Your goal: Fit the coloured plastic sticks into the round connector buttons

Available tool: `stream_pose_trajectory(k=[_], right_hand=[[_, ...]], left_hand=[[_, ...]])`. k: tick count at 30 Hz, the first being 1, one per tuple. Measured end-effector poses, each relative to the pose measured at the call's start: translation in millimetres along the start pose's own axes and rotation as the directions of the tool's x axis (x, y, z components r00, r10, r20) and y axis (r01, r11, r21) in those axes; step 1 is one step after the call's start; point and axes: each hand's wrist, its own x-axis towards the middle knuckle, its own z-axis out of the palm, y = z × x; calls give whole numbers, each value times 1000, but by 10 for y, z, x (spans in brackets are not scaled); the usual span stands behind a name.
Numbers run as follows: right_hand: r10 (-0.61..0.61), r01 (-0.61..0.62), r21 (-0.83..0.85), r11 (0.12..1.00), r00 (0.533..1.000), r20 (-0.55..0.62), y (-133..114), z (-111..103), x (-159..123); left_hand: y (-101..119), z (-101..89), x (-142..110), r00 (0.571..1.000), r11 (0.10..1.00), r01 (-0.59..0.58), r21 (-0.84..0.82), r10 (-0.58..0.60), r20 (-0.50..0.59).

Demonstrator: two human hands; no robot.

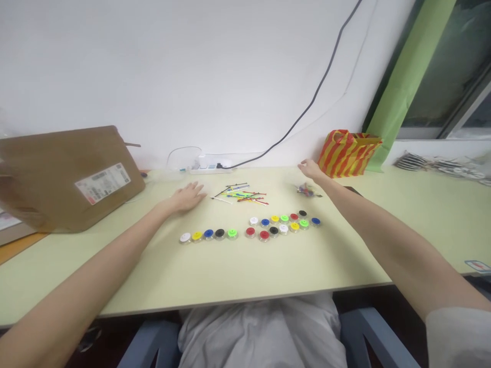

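My left hand lies over the table with its fingers stretched out, just left of a loose pile of thin coloured sticks. Toward the back right, my right hand is pinched closed at the top of a see-through plastic bag, which is faint and hard to make out. Small dark, red and blue pieces show at its bottom. Nearer to me stand several small clear round pots with coloured lids: a single row on the left and a double row on the right.
A large cardboard box stands at the left. Against the wall are a power strip and a hanging black cable. A red and yellow striped bag stands behind my right forearm, with flat bundled items farther right.
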Motion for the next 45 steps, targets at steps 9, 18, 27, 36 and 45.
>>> stream_pose_trajectory(k=[9, 18, 27, 36, 45], right_hand=[[-463, 550, -172, 817, 805, 370, -410, 1, -448], [-655, 673, 337, 658, 290, 698, -1117, 282, -1560], [-681, 653, 307, 692, 450, 578, -1228, 570, -1267], [-600, 801, -130, 585, 535, 594, -1700, 1511, -1178], [-637, 827, -107, 552, 501, 586, -1755, 1332, -1250]], left_hand=[[111, -26, -81, 999, 999, -42, -22, 43, 12], [1050, -340, -473, 782, 846, -519, 125, 528, -331], [1124, -308, -575, 760, 832, -528, 170, 552, -343], [880, -301, -571, 762, 935, -354, 21, 302, -573], [1096, -267, -687, 682, 874, -476, -97, 297, -669]])
